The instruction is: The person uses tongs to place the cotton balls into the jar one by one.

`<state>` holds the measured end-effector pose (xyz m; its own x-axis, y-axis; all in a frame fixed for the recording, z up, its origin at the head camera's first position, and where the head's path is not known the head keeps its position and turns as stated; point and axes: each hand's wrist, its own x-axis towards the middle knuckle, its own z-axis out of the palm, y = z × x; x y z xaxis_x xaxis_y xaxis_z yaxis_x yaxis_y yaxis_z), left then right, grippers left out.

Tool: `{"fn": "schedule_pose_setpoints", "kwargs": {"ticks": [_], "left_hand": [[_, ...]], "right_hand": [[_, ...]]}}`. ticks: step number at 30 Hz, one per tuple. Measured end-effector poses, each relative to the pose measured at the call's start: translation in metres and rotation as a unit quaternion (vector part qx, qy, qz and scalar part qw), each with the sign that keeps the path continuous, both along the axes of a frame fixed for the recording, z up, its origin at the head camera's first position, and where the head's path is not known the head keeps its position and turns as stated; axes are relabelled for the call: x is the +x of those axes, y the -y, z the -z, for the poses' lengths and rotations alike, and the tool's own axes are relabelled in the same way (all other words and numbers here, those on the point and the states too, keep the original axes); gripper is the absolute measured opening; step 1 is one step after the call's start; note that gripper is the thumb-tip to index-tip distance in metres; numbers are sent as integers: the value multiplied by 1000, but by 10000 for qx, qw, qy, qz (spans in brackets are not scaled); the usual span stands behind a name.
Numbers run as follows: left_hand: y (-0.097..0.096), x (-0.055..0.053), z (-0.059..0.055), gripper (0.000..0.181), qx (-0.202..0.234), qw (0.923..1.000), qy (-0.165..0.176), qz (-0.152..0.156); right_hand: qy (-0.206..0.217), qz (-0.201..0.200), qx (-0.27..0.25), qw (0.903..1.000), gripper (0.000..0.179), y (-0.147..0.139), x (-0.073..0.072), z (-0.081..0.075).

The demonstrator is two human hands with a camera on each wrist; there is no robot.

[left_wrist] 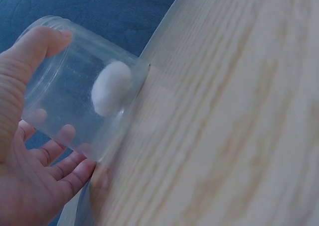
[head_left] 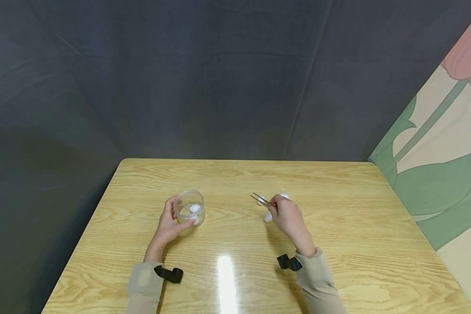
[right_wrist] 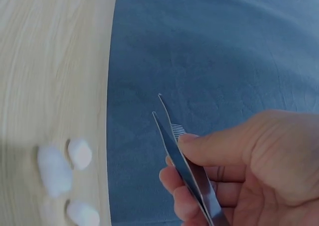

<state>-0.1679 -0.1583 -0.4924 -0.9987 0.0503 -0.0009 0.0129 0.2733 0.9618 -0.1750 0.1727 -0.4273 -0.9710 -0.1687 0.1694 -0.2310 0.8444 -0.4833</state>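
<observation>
My left hand (head_left: 172, 224) holds a clear plastic jar (head_left: 182, 203) standing on the table, thumb on the near side and fingers around the far side. White cotton balls (head_left: 195, 208) lie inside it; one cotton ball (left_wrist: 112, 88) shows plainly in the left wrist view. In my right hand (head_left: 290, 218) is a pair of metal tweezers (head_left: 262, 200), pinched between thumb and fingers. Their tips point left and stand apart with nothing between them. Beneath and beside this hand, a few loose cotton balls (right_wrist: 55, 171) lie on the table.
The wooden table (head_left: 227, 179) has a pale grain and a bright reflection near its front. A dark cloth (head_left: 220, 78) hangs behind its back edge, and a flower-patterned cloth (head_left: 447, 183) is at the right. Small black cameras (head_left: 289, 263) sit on both wrists.
</observation>
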Motion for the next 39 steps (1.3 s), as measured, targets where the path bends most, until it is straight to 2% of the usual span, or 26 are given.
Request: {"fn": "schedule_pose_setpoints", "kwargs": {"ticks": [5,12,19,27,32,39], "left_hand": [[5,-7,18,83,9,10000,-30,-46],[5,-8,21,84,41,9999,-117,-85],[5,-7,19,85,88,9999,-72,-64],[7,-8,24,83,7,9997,-218,-71],[6,-9,26,84,-50,9996,-274,-70],[6,-9,24,84,-2,9998,-176,-108]], "right_hand": [[-127,4,81,9999,7,-9,1,4],[-532,-71,166,9984,9,-20,5,15],[-407,-81,254,9988,9,-31,11,22],[-257,31,456,9986,8,-39,17,27],[29,142,512,9986,7,-42,19,27],[362,243,482,9979,8,-48,22,30]]}}
